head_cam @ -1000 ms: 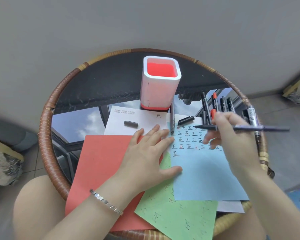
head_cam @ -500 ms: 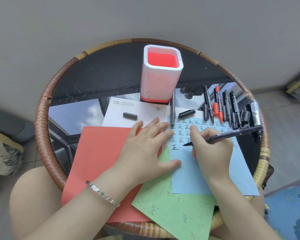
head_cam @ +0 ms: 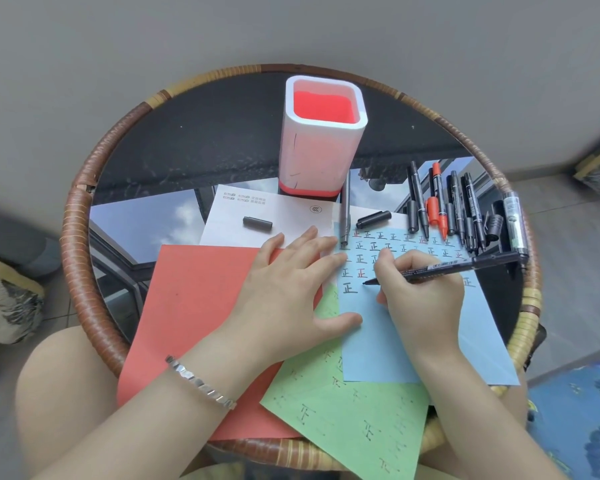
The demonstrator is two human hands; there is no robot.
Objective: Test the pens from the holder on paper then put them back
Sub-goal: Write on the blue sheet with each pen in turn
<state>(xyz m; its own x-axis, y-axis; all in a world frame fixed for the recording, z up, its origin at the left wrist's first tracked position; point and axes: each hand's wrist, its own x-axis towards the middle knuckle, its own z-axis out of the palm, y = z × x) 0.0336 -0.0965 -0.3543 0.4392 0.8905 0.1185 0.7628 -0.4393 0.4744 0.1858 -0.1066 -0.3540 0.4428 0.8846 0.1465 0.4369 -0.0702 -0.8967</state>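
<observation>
Right hand (head_cam: 420, 292) brought black pen (head_cam: 440, 268) down to blue paper (head_cam: 371, 355).

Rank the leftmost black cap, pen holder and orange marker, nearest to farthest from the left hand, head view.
1. leftmost black cap, just past the left hand fingertips.
2. pen holder, behind, centre.
3. orange marker, in the right-side row.

A faceted silver bracelet (head_cam: 201, 383) sits behind the left hand (head_cam: 284, 289).
</observation>
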